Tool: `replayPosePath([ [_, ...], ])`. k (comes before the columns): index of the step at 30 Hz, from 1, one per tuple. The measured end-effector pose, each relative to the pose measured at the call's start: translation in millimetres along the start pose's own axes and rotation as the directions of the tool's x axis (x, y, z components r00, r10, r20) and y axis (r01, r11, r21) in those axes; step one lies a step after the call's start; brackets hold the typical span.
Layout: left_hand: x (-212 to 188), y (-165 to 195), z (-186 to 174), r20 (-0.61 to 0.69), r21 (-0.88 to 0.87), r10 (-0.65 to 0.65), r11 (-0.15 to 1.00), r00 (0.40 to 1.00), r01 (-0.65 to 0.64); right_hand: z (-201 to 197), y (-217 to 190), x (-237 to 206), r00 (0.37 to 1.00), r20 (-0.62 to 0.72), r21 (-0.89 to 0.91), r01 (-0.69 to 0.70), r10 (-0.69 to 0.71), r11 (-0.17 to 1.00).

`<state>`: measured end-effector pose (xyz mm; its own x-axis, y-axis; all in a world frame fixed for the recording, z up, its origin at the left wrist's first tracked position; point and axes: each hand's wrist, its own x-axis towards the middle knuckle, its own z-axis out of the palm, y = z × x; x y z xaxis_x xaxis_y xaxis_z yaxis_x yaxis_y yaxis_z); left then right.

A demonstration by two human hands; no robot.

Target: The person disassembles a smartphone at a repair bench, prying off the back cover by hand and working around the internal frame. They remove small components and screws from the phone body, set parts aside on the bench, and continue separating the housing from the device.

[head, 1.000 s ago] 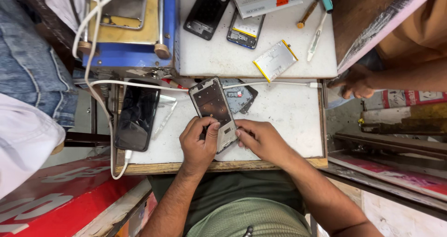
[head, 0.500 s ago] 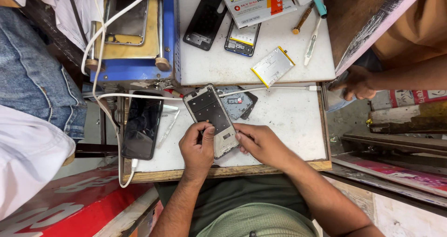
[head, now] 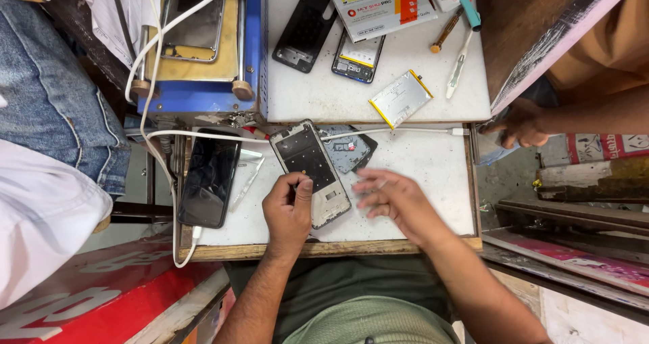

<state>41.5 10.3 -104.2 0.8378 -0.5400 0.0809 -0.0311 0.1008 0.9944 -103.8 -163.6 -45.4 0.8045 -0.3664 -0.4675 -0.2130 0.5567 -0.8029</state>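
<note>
While my left hand (head: 287, 212) pins the near end of the opened phone frame (head: 311, 173) with thumb and fingers curled onto its lower edge, my right hand (head: 392, 198) hovers just beside it, fingers spread and holding nothing. That frame lies face-up and tilted on the white work board (head: 433, 161), its far end overlapping a dark back cover (head: 351, 148).

I reckon the main risk is the frame skidding or flexing: I press on one end only, and the other end sits on the uneven cover, so a hard push could bend it or flick it away. The white cable (head: 155, 66) runs right past the frame's top end to the black phone (head: 209, 178) on my left; a snag there could drag that phone off the near edge. A loose flat battery (head: 400, 98) lies well apart on the upper shelf.

My right hand is blurred, so I cannot tell whether a small part sits under its fingertips. Another person's hand (head: 517, 122) at the right edge partly hides what it touches.
</note>
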Motion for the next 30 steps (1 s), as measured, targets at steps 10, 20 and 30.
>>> replayPosePath([
  [10, 8, 14, 4, 0.058, 0.283, 0.365, 0.887, 0.929, -0.365, 9, 2, 15, 0.998, 0.040, -0.638, -0.009, 0.045, 0.770],
  [20, 10, 26, -5, 0.072, 0.403, 0.603, 0.711, 0.794, -0.576, 4, 8, 39, 0.989, 0.058, -0.424, -0.100, 0.137, 0.900],
  [30, 3, 1, -5, 0.111, 0.429, 0.612, 0.681, 0.783, -0.593, 12, 6, 33, 0.993, 0.058, -0.798, 0.110, -0.107, 0.592],
])
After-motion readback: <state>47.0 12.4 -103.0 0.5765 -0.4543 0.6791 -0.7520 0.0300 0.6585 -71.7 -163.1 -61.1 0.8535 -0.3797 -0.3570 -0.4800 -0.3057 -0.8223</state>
